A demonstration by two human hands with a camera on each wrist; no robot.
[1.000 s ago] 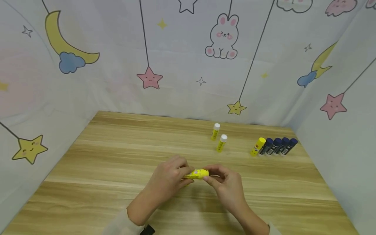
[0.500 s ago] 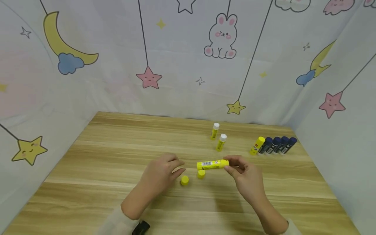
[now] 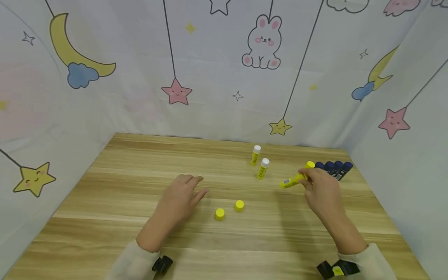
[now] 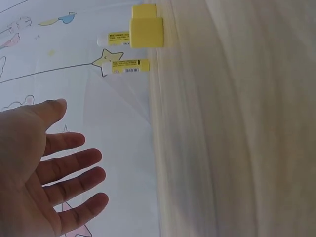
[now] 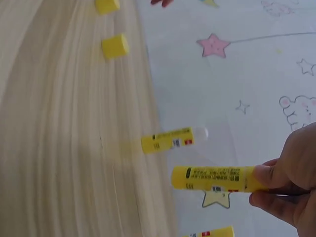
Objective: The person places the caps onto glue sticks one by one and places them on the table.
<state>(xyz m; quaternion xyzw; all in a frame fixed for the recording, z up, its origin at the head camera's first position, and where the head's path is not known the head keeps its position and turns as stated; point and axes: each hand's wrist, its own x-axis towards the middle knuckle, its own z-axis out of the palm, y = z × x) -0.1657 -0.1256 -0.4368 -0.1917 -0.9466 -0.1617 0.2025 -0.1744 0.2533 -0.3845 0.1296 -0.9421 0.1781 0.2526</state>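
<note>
My right hand pinches a yellow glue stick by its yellow capped end, between thumb and fingers. In the right wrist view that glue stick lies almost sideways, its printed label showing. It is up over the table, close to a standing yellow glue stick partly hidden behind the hand. My left hand holds nothing, its fingers extended and apart. To its right, two yellow caps stand on the table. Farther back stand two uncapped yellow glue sticks with white tops.
Several dark blue glue sticks stand in a row at the back right, partly behind my right hand. A wood-grain table reaches back to a white curtain printed with stars and a rabbit. Black wrist devices sit at both sleeves.
My left hand has let go of the glue stick and drawn back left. The right hand has carried it rightward and back toward the row. The two yellow caps have come into view.
</note>
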